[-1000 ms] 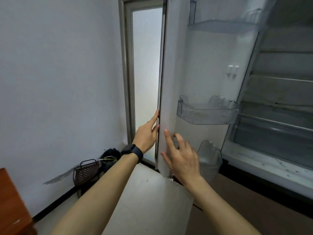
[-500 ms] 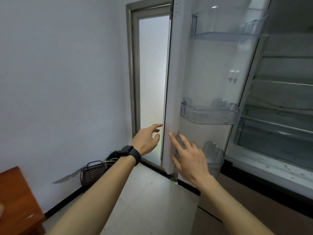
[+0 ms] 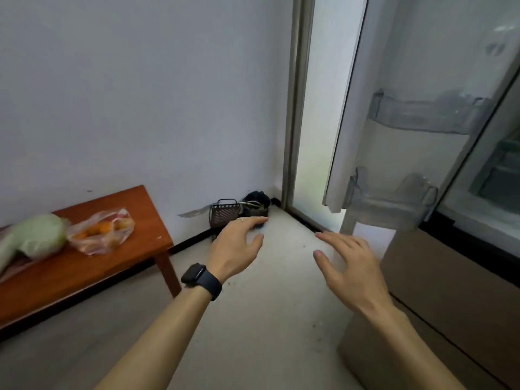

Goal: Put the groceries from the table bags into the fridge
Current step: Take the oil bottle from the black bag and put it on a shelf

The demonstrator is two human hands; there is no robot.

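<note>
While the fridge door (image 3: 394, 153) stands open, nothing looks shelved — my left hand (image 3: 236, 246) and right hand (image 3: 349, 266) hover empty, fingers (image 3: 334, 240) spread; bag of oranges (image 3: 101, 232) and cabbage (image 3: 36, 235) sit on the table (image 3: 112, 266) at nine o'clock.

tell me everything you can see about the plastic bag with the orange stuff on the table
The plastic bag is thin, clear and crinkled, with a pinkish tint near the top. It holds several round orange items, likely fruit; blur hides their count. It lies slumped on the wooden table, toward its right end as seen, beside a pale green vegetable, seemingly touching it. Neither the left hand nor the right hand touches it.
</note>
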